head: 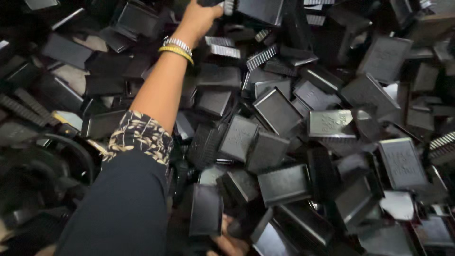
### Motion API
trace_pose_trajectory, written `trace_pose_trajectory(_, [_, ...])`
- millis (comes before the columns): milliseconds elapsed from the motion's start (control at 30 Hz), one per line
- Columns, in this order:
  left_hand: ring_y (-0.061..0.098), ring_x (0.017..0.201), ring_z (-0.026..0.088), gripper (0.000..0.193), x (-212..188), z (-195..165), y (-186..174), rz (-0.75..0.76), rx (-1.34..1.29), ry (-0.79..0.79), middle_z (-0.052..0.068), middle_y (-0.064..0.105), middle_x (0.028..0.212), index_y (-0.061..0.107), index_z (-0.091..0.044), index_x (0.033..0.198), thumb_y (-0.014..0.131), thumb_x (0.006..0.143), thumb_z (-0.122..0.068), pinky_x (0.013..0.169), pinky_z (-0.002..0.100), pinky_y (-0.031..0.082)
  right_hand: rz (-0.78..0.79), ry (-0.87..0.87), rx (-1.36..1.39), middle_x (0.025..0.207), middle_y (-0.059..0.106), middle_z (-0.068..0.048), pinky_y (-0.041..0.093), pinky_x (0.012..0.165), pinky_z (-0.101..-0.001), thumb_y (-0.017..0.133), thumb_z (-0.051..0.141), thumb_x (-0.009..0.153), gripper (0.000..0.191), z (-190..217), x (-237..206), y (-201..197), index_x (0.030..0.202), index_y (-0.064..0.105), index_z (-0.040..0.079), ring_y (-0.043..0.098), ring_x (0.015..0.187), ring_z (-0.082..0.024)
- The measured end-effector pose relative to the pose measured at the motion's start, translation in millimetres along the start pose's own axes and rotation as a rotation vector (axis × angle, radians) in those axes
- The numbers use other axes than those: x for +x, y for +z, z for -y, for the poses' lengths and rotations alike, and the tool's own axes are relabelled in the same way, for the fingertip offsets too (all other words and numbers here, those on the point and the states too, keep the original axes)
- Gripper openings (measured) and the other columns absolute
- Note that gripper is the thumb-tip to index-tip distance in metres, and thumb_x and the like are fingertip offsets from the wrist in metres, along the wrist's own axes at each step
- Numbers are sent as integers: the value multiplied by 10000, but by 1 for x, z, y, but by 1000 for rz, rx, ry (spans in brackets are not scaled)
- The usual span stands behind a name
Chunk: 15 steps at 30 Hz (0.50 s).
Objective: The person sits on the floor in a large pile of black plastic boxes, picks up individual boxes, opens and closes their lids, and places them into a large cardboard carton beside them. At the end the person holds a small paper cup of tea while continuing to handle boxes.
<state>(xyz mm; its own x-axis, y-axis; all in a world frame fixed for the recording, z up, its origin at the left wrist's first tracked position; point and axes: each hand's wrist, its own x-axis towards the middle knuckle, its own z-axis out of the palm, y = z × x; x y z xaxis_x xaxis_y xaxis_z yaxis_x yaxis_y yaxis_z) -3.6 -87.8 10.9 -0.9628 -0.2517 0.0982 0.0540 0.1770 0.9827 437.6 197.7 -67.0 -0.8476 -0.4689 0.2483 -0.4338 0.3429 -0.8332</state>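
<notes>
Nearest, at the heap's (332,142) bottom edge, the right hand (230,242) curls around a black plastic tray (206,209), partly hidden. Farthest, at the top edge, the left hand (201,16) closes on a black ribbed piece (226,5), possibly a comb. The pieces look light, stiff and smooth; their raised rims offer the surest hold.

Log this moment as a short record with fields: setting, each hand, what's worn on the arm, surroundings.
setting: a heap of black plastic cases, loosely piled at all angles
left hand: left hand stretched far up the pile, gripping a ribbed black piece at the top edge
right hand: right hand low in the picture, mostly hidden among cases; grip unclear
worn: bangles at the wrist, patterned cuff on a dark sleeve
surroundings: ribbed combs scattered among the cases
</notes>
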Motion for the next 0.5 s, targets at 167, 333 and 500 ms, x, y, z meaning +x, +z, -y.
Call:
trace_pose_trajectory(167, [445,1297,498,582,-28,-20,64,71,447,17,299,587,1290,707,-204,1186,790,779,-613,1042,712,301,-24,-93,28,1373,642,-304,430,1163,-489,724,265,827,477,3,3,-1,1179,703,-56,616,1332,-455])
trace_pose_trajectory(333, [628,1186,438,445,-83,-79,152,690,46,4,185,740,1152,702,-252,1125,642,910,-636,1078,595,495,71,-44,-37,1344,637,-327,481,1067,-462,752,252,828,450,2,4,-9,1186,723,-19,648,1239,-444])
trace_pose_trajectory(500, [277,1355,612,447,-169,-121,231,735,471,232,183,543,1394,656,-446,1338,654,891,-424,1003,836,217,53,-74,-38,1256,678,-262,565,998,-421,756,248,872,476,-4,5,-2,1273,686,0,715,1168,-409])
